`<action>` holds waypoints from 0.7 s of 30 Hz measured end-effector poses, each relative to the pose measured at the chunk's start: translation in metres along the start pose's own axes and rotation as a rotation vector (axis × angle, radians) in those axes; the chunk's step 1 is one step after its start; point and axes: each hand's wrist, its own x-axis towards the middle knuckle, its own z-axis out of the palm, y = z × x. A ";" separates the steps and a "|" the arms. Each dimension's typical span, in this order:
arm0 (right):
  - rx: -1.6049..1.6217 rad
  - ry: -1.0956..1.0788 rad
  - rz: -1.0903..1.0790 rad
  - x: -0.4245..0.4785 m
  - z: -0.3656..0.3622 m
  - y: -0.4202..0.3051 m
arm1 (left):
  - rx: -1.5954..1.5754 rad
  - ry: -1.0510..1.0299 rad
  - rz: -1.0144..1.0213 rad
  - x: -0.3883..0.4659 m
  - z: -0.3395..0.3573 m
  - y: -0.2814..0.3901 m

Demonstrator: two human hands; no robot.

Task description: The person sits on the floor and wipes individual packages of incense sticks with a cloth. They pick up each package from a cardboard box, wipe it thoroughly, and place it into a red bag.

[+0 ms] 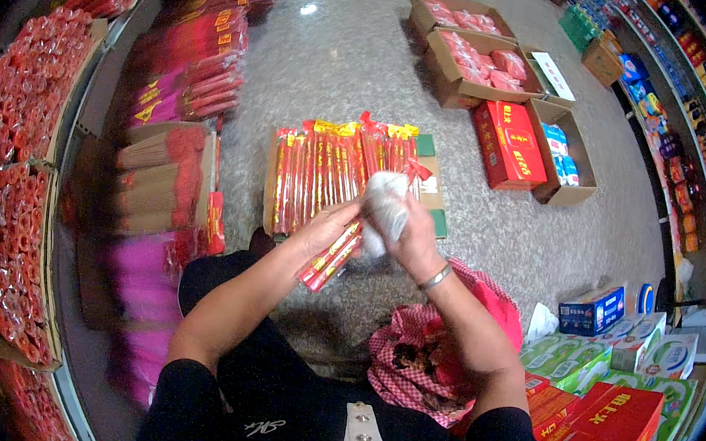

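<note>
My left hand (pixel 328 229) grips a red, plastic-wrapped stick pack (pixel 330 262) with gold print, tilted with its lower end towards me. In my right hand (pixel 417 244) is a crumpled white cloth (pixel 386 201), blurred and wrapped around the upper part of the pack. The pack's upper end is hidden by the cloth. Just beyond my hands, a row of similar red packs (pixel 326 172) lies side by side on a flattened cardboard box (pixel 431 180) on the floor. Some of them have red ribbon-like tops.
Shelves of red plastic-wrapped rolls (pixel 8 240) and bundled sticks (pixel 158 179) line the left. A pink checked bag (pixel 402 337) sits by my right knee. Cardboard cartons (pixel 472 87) and a red box (pixel 510 146) stand ahead right. Red cartons (pixel 602 438) and tissue packs (pixel 572 360) are close at right.
</note>
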 end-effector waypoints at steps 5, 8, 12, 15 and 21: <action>-0.253 0.046 0.249 0.020 -0.027 0.036 | 0.109 -0.040 -0.067 -0.013 0.020 0.011; -0.040 0.271 0.273 0.024 -0.037 0.055 | 0.178 -0.017 -0.035 -0.001 0.024 -0.001; 0.201 0.350 0.279 0.032 -0.060 0.028 | 0.121 0.114 0.026 0.030 0.008 -0.010; 0.126 0.312 0.222 0.026 -0.064 0.024 | 0.125 0.155 0.116 0.048 -0.001 -0.004; 0.006 0.242 0.122 0.019 -0.068 0.018 | 0.060 0.276 0.261 0.076 -0.016 0.016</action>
